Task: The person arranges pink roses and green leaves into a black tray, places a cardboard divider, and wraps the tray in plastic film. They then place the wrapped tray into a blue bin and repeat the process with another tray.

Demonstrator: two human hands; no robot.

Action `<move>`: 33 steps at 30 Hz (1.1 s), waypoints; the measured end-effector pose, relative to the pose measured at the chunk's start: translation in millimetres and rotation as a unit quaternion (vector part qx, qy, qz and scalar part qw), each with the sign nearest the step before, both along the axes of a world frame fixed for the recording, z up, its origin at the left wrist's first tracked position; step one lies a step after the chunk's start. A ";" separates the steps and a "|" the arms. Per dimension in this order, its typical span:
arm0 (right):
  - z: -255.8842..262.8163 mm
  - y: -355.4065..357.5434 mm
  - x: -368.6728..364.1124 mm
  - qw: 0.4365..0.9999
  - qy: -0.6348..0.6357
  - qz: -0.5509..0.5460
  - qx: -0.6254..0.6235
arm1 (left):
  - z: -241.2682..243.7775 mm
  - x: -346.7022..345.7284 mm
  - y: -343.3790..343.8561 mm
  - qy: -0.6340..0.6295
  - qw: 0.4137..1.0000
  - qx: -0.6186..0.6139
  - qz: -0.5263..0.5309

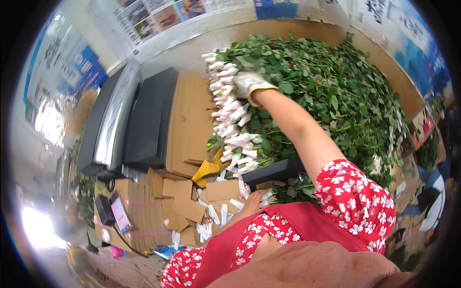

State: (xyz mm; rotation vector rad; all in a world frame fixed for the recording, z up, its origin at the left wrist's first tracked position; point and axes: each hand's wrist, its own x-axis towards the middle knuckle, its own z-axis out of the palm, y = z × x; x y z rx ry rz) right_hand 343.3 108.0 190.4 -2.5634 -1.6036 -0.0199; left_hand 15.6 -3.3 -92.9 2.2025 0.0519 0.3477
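Observation:
My right hand (pixel 250 86), in a white work glove with a yellow cuff, reaches onto a large pile of leafy green rose stems (pixel 324 86). Its blurred fingers lie beside a row of buds in white sleeves (pixel 236 111); whether they grip one is hidden. My bare left hand (pixel 255 199), with a ring, is low in front of my body, by the end of a black ridged bar (pixel 272 171). Loose white sleeves (pixel 224 214) and cut cardboard pieces (pixel 189 208) lie to its left. What its fingers touch does not show clearly.
Cardboard sheets (pixel 191 122) stand left of the stems, beside black boxes (pixel 151 118). A yellow glove (pixel 207 171) lies near them. Further left are a stack of cardboard (pixel 144 212) and a phone (pixel 121 213) with a lit screen. Another person (pixel 434 201) is partly visible at far right.

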 end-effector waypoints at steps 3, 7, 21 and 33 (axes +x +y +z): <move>0.8 3.1 -11.7 0.979 -0.026 0.019 0.203 | 24.9 -20.4 7.4 -0.026 0.997 -0.016 0.069; 38.7 -81.6 -50.6 0.948 -0.005 0.131 0.290 | 105.8 -50.6 58.5 -0.135 0.953 -0.028 0.270; 28.6 -194.6 90.4 0.996 0.038 -0.082 -0.005 | 168.0 132.1 166.5 0.074 0.987 0.131 0.063; 17.7 -175.4 16.3 0.819 0.463 -0.125 0.316 | 219.4 173.2 127.4 -0.114 0.815 -0.568 -0.006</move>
